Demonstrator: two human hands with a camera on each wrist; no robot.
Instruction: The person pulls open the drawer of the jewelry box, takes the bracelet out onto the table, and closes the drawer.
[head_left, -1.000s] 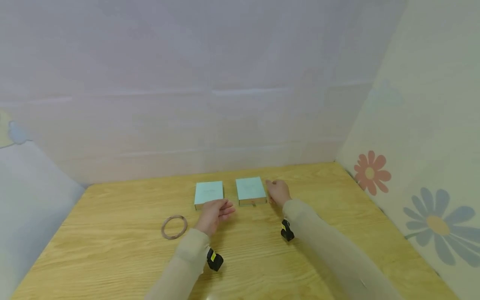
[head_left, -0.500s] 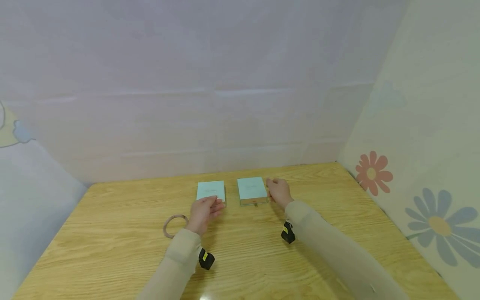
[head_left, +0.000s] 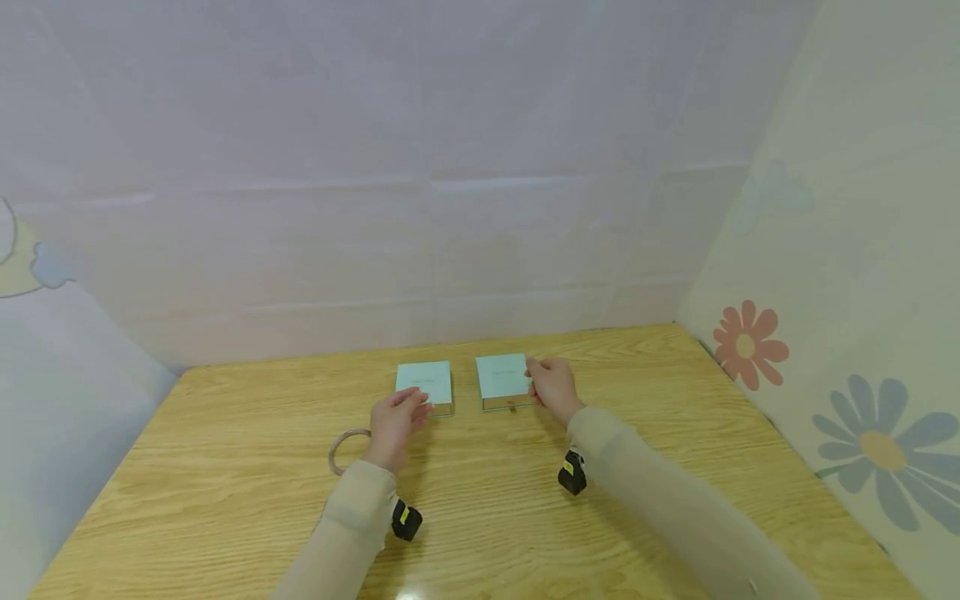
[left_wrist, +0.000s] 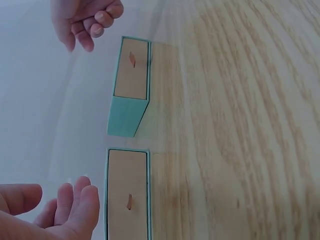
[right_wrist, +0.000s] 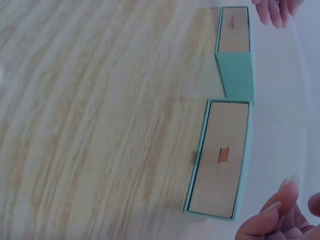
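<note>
Two mint-green drawer boxes lie side by side on the wooden table (head_left: 480,517), the left box (head_left: 423,377) and the right box (head_left: 501,375). Each has a beige drawer front with a small tan ribbon tab (right_wrist: 224,154), and both drawers are pushed in. My left hand (head_left: 393,427) is over the front left corner of the left box, fingers loosely bent and holding nothing. At the right edge of the right box, my right hand (head_left: 553,387) has its fingers loosely curled, with nothing between them in the right wrist view.
A brownish bangle (head_left: 333,455) lies left of my left wrist, partly hidden by it. Black wrist cameras hang at both sleeves. A pale cloth wall (head_left: 450,250) rises behind the table, and a flowered cloth (head_left: 847,333) stands along the right side.
My left hand has moved left, from the left box's front right corner to its front left, and now covers part of the bangle. My right hand has shifted slightly left towards the right box.
</note>
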